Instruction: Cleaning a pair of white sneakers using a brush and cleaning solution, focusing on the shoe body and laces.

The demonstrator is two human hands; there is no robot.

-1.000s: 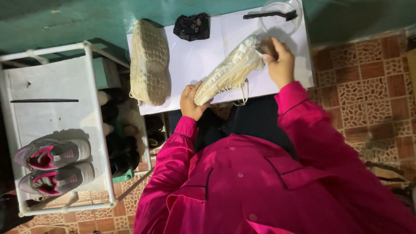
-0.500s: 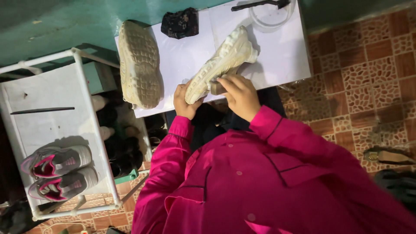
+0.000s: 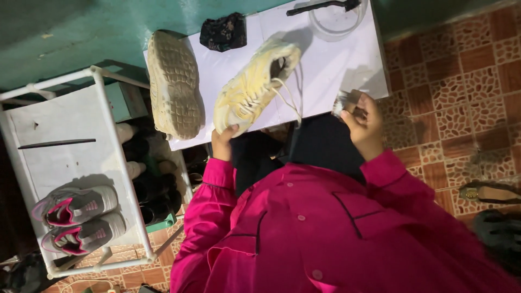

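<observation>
While the left hand point(image 3: 223, 142) grips the toe of a cream sneaker point(image 3: 254, 87), holding it tilted above the white table point(image 3: 336, 65), the right hand point(image 3: 364, 122) closes its fingers around a small brush point(image 3: 344, 102) at the table's near right edge. Its mate point(image 3: 173, 84) lies sole-up to the left.

Home corner: shoe rack point(image 3: 103, 125) holding sneakers point(image 3: 76, 217), patterned floor tiles point(image 3: 461, 87), white table point(image 3: 336, 70).
</observation>
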